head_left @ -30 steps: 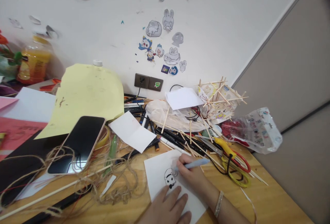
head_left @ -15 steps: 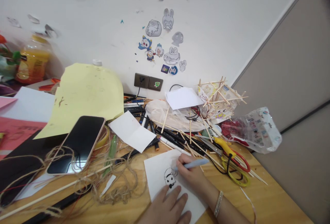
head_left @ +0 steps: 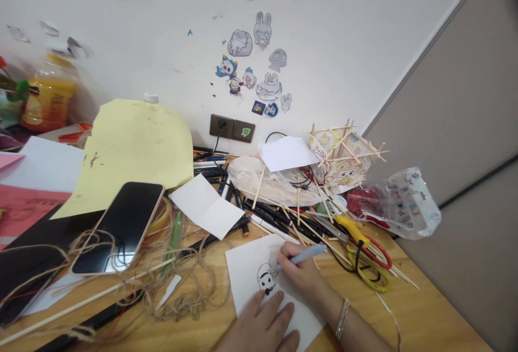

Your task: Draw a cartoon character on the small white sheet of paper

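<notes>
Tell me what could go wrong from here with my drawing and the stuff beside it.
Your left hand lies on the sheet with fingertips close to the drawing, so it might smudge if the ink is wet. If that hand slips, the sheet could shift under the pen in your right hand. Twine loops over the phone, so a snagged strand might tug it.

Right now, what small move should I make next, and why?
Probably add a short stroke to the small drawing: your right hand holds the light-blue pen with its tip close to the drawing's right side, and your left hand lies on the white paper, which should help steady it.
</notes>
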Demonstrator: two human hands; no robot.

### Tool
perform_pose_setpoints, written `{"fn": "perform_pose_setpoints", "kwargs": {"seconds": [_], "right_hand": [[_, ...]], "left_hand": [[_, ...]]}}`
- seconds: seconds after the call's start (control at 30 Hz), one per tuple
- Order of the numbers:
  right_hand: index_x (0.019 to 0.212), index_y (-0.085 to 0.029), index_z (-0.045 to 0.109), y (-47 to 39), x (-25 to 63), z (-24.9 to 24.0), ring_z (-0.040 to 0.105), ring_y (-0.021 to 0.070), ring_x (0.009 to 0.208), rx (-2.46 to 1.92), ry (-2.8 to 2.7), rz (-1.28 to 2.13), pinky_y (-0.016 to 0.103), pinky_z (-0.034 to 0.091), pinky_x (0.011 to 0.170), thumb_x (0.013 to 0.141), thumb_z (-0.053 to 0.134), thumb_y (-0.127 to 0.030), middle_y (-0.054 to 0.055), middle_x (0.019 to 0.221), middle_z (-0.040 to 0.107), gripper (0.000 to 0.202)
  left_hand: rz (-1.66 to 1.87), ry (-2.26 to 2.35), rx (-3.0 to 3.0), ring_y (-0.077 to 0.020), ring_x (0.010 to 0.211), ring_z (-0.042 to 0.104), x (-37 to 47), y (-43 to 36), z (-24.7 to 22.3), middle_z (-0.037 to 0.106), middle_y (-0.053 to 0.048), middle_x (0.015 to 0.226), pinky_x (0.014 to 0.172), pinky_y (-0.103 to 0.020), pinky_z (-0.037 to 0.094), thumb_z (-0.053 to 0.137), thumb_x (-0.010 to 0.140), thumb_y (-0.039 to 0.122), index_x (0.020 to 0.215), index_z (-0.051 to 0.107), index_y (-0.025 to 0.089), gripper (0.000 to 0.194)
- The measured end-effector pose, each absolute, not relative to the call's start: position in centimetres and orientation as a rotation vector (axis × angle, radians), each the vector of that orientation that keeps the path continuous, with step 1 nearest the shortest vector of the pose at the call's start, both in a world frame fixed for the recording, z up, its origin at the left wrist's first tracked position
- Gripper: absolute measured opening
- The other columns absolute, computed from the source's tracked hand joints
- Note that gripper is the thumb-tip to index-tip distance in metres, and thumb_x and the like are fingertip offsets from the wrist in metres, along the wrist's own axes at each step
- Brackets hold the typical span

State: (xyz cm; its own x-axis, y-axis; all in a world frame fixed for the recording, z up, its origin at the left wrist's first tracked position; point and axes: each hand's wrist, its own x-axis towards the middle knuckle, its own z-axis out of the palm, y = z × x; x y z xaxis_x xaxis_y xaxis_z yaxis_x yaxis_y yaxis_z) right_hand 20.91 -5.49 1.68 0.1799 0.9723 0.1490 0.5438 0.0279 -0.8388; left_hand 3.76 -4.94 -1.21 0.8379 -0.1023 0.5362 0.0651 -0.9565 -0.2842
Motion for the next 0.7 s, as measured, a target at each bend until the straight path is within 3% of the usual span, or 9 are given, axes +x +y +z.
{"fn": "perform_pose_setpoints", "kwargs": {"seconds": [0.47, 0.7], "right_hand": [[0.05, -0.023, 0.033, -5.36, 20.78, 1.56, 0.035, 0.0121, 0.051, -1.582, -1.373, 0.716, 0.024, 0.029, 0.049, 0.069, 0.049, -0.032, -0.006, 0.05, 0.035, 0.026], [0.049, -0.022, 0.045, -5.34, 21.43, 1.58, 0.041, 0.0129, 0.048, -1.48, -1.145, 0.623, 0.026, 0.033, 0.048, 0.071, 0.052, -0.03, -0.005, 0.047, 0.044, 0.024]], "left_hand": [[-0.764, 0.051, -2.797, -0.0225, 0.099, 0.061, 3.52, -4.78, -0.96, 0.065, -0.002, 0.114, 0.08, -0.035, 0.041, 0.044, 0.099, 0.032, 0.11, 0.06, 0.025, 0.021], [-0.833, 0.006, -2.709, -0.0232, 0.101, 0.061, 3.65, -4.82, -1.17, 0.065, -0.002, 0.114, 0.081, -0.034, 0.044, 0.045, 0.098, 0.029, 0.106, 0.061, 0.025, 0.018]]}}
